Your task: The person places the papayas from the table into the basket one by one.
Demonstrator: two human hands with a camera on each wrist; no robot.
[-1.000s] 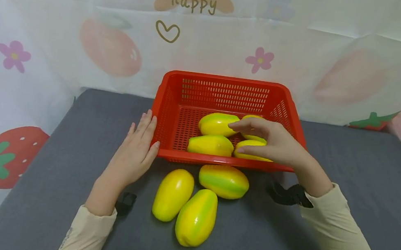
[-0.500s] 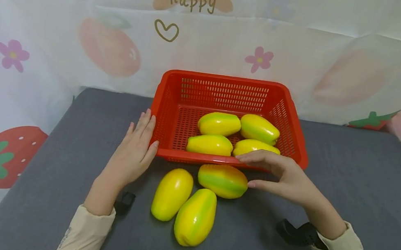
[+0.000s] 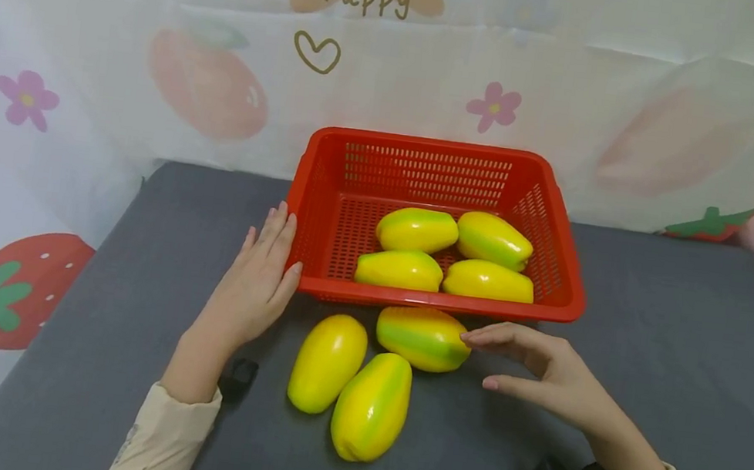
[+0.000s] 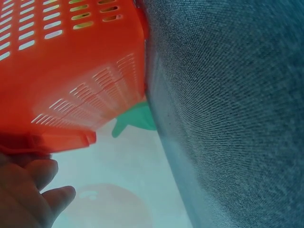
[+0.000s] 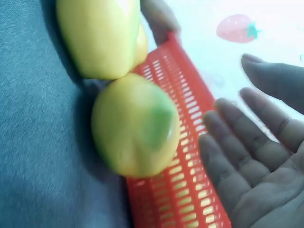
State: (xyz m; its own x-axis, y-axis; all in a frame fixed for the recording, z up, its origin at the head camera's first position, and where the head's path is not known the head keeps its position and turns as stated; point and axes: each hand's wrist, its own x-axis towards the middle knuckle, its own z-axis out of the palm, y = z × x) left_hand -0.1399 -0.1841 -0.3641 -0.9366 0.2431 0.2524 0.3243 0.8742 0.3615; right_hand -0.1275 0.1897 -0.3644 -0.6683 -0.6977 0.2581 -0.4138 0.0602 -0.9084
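Observation:
Four fingers of my left hand [image 3: 246,294] lie straight along the left wall of the red plastic basket [image 3: 435,301], with the thumb at its front corner. My right hand [image 3: 553,367] hovers to the right of a yellow-green papaya [image 3: 422,341] that lies just in front of the basket. Its fingertips overlap the papaya's right end in the head view, and its palm holds nothing. In the right wrist view the fingers are loosely bent, apart from the papaya [image 5: 135,126]. Nearer the front lie a plain yellow papaya [image 3: 327,365] and a green-striped papaya [image 3: 371,409].
Several papayas [image 3: 417,230] rest inside the basket, mostly in its middle and right. Grey cloth [image 3: 92,342] covers the table. A white printed sheet [image 3: 394,82] hangs right behind the basket.
My right hand has come out of the basket, over its front rim, down and to the right, beside the nearest papaya. The left hand has stayed on the basket.

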